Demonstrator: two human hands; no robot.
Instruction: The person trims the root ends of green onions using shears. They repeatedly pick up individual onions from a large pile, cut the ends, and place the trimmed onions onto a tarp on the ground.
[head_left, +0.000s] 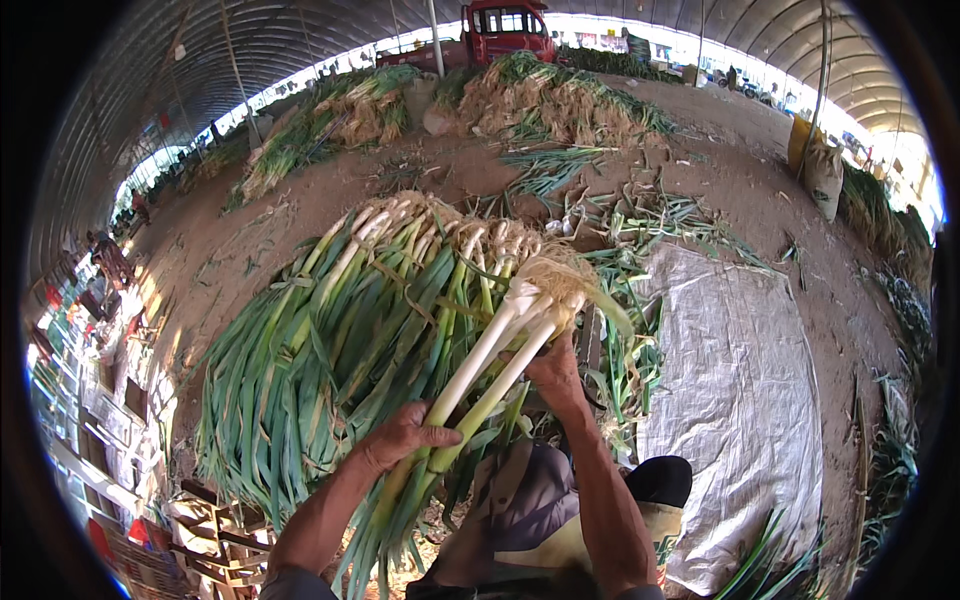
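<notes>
My left hand (409, 436) is closed around the green lower stalks of a few thick leeks (491, 360), thumb across the front. Their white shanks point up and to the right, ending in a tangle of pale roots. Just below those roots, my right hand (556, 367) touches the bundle from the right side; its fingers are partly hidden behind the shanks, so its hold is unclear. Beside and behind the bundle lies a large heap of leeks (315, 360), roots towards the far side and green leaves hanging towards me.
A white woven plastic sheet (731, 390) covers ground at the right. Loose leaves and peelings (630, 352) lie between it and the heap. Farther off are more leek piles (555, 105), a red vehicle (506, 34) and a filled sack (823, 176). Wooden crates (221, 544) stand at lower left.
</notes>
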